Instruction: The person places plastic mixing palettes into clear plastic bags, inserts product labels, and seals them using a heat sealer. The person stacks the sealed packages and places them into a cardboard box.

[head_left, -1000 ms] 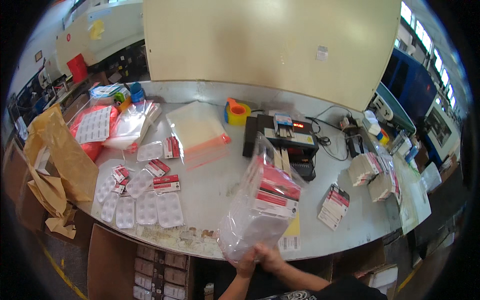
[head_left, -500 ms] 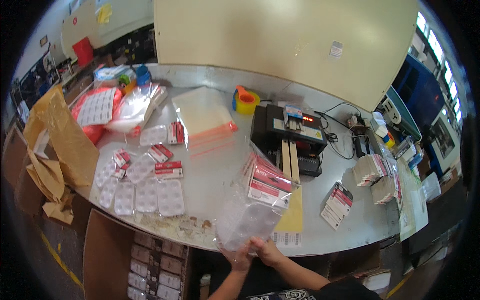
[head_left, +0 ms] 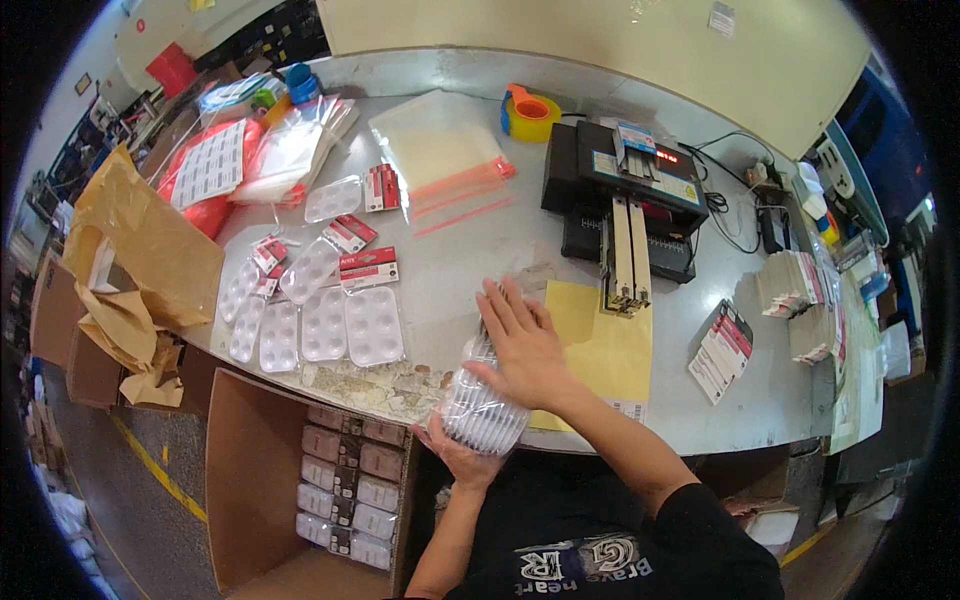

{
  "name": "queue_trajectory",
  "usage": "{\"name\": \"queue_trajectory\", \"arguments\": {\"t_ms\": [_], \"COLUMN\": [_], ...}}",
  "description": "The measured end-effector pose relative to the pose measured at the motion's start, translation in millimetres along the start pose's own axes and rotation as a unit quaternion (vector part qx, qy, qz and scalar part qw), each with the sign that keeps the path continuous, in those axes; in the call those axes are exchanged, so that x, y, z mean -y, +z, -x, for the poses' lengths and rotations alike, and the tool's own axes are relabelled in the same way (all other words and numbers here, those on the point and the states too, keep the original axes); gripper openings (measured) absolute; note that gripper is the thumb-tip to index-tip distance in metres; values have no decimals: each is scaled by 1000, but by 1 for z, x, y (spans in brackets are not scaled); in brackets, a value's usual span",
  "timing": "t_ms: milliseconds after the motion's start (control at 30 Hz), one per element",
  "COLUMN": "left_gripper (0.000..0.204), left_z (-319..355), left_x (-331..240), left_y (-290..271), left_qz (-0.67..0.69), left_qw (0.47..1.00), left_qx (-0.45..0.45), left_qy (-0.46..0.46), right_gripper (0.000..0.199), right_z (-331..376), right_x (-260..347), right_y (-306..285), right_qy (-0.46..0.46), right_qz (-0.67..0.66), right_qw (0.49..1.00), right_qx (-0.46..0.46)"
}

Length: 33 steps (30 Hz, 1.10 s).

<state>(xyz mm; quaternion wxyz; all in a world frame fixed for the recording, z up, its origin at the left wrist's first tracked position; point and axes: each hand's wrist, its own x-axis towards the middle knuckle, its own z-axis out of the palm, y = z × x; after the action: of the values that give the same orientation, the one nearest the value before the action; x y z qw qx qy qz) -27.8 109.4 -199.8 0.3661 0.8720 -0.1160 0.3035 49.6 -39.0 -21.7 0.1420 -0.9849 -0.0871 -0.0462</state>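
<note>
The bag (head_left: pixel 483 398), held up in the air a moment ago, now lies at the table (head_left: pixel 520 250) edge (packs inside), right hand (head_left: pixel 525 345) flat on top, left hand (head_left: pixel 455 455) cupping its near end.

My grey worktable (head_left: pixel 480 250) carries clear blister trays (head_left: pixel 330 325), red-headed cards (head_left: pixel 368 268), a zip-bag stack (head_left: pixel 440 145), tape dispenser (head_left: pixel 530 115), black sealing machine (head_left: pixel 625 190), yellow envelope (head_left: pixel 605 350), brown paper (head_left: pixel 140 245).
</note>
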Motion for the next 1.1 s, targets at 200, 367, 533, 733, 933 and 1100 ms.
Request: {"name": "queue_trajectory", "arguments": {"t_ms": [200, 367, 533, 733, 933, 1100], "left_gripper": [116, 80, 76, 75, 65, 53], "left_z": [-28, -72, -87, -85, -95, -92], "left_x": [-30, -44, -72, -105, -106, -94], "left_y": [-26, -43, -42, -31, 4, 8], "left_qz": [-8, 495, 667, 671, 642, 627], "left_qw": [995, 721, 421, 403, 492, 552], "left_qx": [57, 50, 67, 81, -11, 48], "left_qy": [-86, -482, -611, -617, -588, -547], "right_gripper": [71, 63, 86, 50, 24, 20], "right_z": [8, 73, 139, 144, 170, 175], "right_x": [-24, -23, 21, 6, 21, 4], "right_y": [43, 12, 33, 81, 61, 26], "right_qy": [-36, 126, 77, 230, 208, 258], "right_qz": [-56, -278, -308, -486, -606, -480], "right_qw": [988, 923, 945, 843, 759, 836], "right_qx": [-141, -233, -76, -30, 114, 62]}}
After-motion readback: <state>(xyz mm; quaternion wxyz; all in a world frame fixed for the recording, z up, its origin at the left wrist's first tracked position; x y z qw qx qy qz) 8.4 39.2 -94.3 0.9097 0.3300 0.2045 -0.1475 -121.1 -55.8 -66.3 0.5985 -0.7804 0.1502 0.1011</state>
